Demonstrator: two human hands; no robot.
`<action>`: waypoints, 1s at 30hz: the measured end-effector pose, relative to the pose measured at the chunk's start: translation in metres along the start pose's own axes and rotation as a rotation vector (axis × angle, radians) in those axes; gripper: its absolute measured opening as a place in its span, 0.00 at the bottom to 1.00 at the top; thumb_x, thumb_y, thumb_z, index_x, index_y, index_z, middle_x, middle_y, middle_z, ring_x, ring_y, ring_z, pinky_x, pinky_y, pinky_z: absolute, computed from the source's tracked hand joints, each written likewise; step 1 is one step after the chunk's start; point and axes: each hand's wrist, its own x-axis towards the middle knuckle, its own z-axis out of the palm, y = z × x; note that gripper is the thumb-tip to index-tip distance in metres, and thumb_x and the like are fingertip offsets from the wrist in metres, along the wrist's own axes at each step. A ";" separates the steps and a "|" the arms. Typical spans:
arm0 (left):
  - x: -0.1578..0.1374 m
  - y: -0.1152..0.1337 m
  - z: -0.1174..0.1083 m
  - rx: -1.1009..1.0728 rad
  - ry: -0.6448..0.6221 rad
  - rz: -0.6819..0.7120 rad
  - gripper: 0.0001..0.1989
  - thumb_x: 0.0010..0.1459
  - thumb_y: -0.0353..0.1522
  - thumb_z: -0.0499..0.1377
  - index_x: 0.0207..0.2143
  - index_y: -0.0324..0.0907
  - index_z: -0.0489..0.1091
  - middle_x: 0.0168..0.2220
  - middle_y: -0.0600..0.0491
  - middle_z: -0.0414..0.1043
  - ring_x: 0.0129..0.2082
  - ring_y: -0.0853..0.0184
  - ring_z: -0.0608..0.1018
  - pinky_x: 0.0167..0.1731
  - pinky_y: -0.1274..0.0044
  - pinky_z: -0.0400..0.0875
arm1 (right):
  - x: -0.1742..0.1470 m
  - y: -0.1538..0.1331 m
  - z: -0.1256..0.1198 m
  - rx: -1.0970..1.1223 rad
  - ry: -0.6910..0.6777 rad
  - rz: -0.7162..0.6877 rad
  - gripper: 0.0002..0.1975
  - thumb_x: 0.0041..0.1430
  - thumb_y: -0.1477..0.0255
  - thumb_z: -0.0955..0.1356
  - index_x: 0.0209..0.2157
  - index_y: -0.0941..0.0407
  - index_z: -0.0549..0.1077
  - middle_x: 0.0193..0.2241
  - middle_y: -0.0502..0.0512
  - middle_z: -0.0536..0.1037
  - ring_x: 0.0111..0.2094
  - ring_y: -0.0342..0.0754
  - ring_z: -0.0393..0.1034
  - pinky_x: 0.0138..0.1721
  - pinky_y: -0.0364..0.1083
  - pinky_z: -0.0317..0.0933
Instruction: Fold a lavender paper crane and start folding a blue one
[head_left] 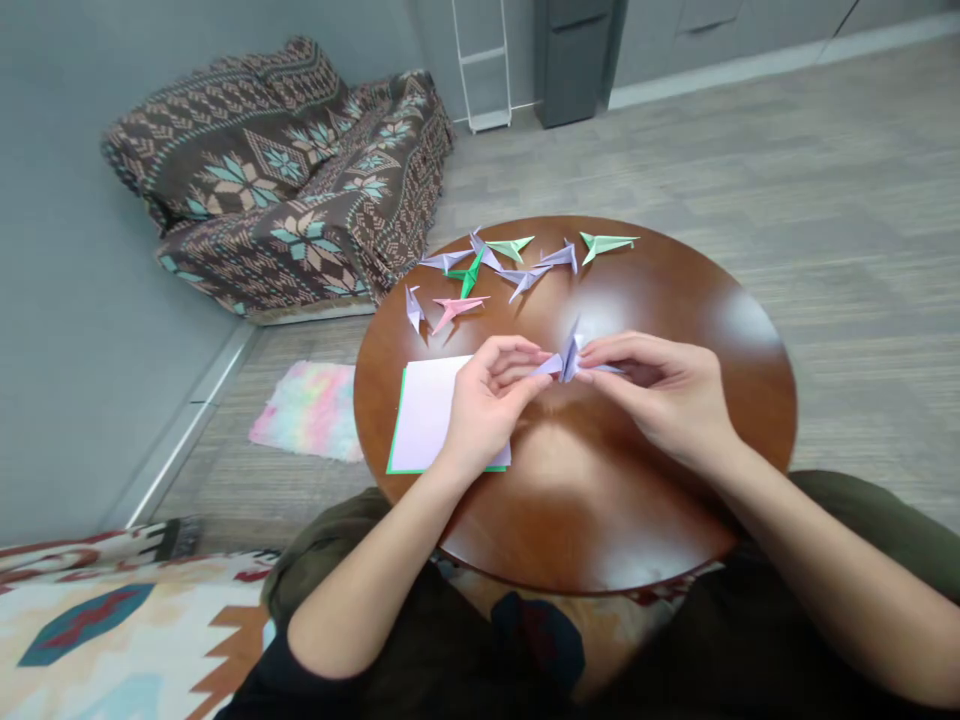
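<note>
A lavender paper crane (568, 358) is held up between my two hands over the middle of the round table. My left hand (496, 392) pinches its left side between thumb and fingers. On the right side, my right hand (660, 385) grips the folded paper the same way. Fingers cover parts of the crane, though its upright point shows between them. Partly under my left hand and wrist lies a stack of square paper (427, 415), lavender on top with green edges showing below.
Toward the far left of the brown table (675, 290) lie several folded paper cranes, among them a pink crane (457, 308), a dark green crane (468, 275) and a light green crane (606, 245). A patterned covered sofa (300, 190) stands beyond, near a pastel fluffy mat (309, 410).
</note>
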 end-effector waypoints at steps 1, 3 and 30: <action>-0.001 0.000 0.001 0.028 -0.004 0.024 0.14 0.54 0.31 0.73 0.41 0.42 0.75 0.41 0.51 0.83 0.42 0.65 0.85 0.47 0.73 0.81 | 0.000 0.000 -0.001 -0.035 -0.004 -0.022 0.07 0.57 0.80 0.76 0.34 0.53 0.84 0.35 0.52 0.87 0.37 0.48 0.83 0.41 0.44 0.76; -0.002 0.000 0.002 0.090 -0.024 0.058 0.12 0.55 0.31 0.72 0.41 0.42 0.75 0.41 0.52 0.82 0.43 0.64 0.85 0.48 0.73 0.80 | 0.001 0.000 -0.001 -0.067 -0.014 -0.052 0.07 0.58 0.79 0.76 0.34 0.53 0.84 0.35 0.52 0.87 0.38 0.48 0.82 0.41 0.44 0.76; 0.001 0.010 0.000 0.095 -0.038 0.034 0.07 0.53 0.34 0.73 0.30 0.41 0.79 0.32 0.53 0.81 0.35 0.66 0.82 0.44 0.74 0.76 | -0.006 -0.001 0.007 0.193 -0.043 0.247 0.05 0.55 0.69 0.80 0.34 0.53 0.84 0.33 0.54 0.88 0.33 0.52 0.84 0.39 0.49 0.80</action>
